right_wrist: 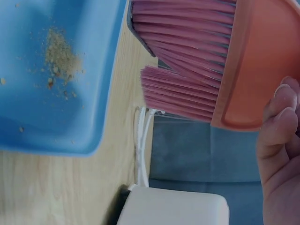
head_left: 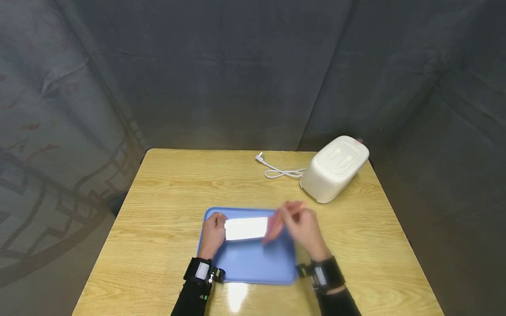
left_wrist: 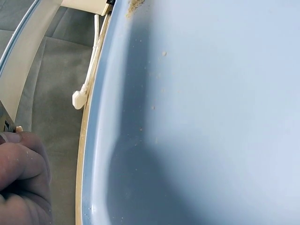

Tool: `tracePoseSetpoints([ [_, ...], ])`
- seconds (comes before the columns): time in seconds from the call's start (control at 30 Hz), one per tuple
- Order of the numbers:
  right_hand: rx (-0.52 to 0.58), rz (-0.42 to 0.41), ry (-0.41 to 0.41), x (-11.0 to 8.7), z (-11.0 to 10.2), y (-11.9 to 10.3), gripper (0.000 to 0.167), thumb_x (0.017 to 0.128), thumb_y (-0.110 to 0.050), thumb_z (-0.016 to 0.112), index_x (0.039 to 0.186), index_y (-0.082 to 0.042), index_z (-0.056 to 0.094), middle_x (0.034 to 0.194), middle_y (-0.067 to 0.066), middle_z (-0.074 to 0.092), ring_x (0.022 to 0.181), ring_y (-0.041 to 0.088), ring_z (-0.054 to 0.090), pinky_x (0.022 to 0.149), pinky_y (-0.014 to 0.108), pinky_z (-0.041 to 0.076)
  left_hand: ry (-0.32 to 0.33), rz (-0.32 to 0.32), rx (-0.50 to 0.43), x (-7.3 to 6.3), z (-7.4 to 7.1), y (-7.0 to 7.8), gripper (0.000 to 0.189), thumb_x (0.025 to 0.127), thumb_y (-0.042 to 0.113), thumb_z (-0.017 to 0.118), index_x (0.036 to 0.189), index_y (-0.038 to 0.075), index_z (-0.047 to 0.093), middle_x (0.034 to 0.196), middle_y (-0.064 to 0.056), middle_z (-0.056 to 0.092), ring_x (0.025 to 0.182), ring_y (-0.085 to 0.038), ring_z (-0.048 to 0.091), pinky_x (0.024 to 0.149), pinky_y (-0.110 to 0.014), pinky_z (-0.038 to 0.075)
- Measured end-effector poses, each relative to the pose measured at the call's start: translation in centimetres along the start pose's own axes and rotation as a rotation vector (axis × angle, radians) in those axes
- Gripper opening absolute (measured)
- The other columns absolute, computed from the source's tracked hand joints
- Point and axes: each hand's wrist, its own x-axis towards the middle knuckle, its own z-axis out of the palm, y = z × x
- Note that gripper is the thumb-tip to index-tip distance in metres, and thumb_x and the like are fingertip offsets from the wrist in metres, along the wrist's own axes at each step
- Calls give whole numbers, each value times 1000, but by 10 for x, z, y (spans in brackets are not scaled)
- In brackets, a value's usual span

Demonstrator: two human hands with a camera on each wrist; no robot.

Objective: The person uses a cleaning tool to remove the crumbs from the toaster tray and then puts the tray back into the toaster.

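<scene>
My left hand [head_left: 212,233] grips the left end of a flat crumb tray [head_left: 246,228], which glares white in the head view. In the left wrist view my curled fingers [left_wrist: 23,171] show at the lower left, holding its end. With my right hand [head_left: 303,226] I hold an orange brush [right_wrist: 262,61] with pink bristles [right_wrist: 183,33]. Its bristles lie against the crumb tray's right end, some splayed apart. Both are raised over a blue tray [head_left: 257,267]. A small heap of brown crumbs [right_wrist: 61,56] lies in the blue tray, with loose bits around it.
A white toaster [head_left: 336,169] stands at the back right of the wooden table [head_left: 166,228]. Its white cord [head_left: 282,172] is looped to its left, ending in a plug [head_left: 259,158]. Dark grey cloth [head_left: 217,87] hangs behind the table.
</scene>
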Motion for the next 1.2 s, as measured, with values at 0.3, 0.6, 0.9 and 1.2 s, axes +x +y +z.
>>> tracePoseSetpoints([
  [0.3,-147,-80,12,2,-1,-11,7,89,-7,78,90,-5,72,78,7,76,64,14,69,61,22,55,3,9,-7,-1,2,0,31,106,10,46,92,-3,70,81,-18,68,65,-12,58,63,-29,47],
  [0.6,-189,-107,3,3,2,-15,10,88,-12,80,85,-9,71,74,3,74,61,10,68,59,15,51,-1,-5,-12,-1,1,2,30,106,10,46,92,-2,70,81,-19,68,65,-13,59,63,-29,47],
  [0.9,-186,-50,21,1,5,-18,13,87,-12,81,84,-9,70,72,6,74,59,12,69,57,16,52,-2,-18,-20,0,1,1,31,106,11,45,93,-1,70,82,-15,67,66,-14,60,64,-30,49],
  [1.2,-191,-24,41,-1,7,-25,16,87,-13,82,81,-7,68,71,7,73,58,14,69,57,14,51,13,-23,-13,0,2,1,31,107,10,45,93,0,70,82,-14,67,67,-14,60,65,-31,48],
])
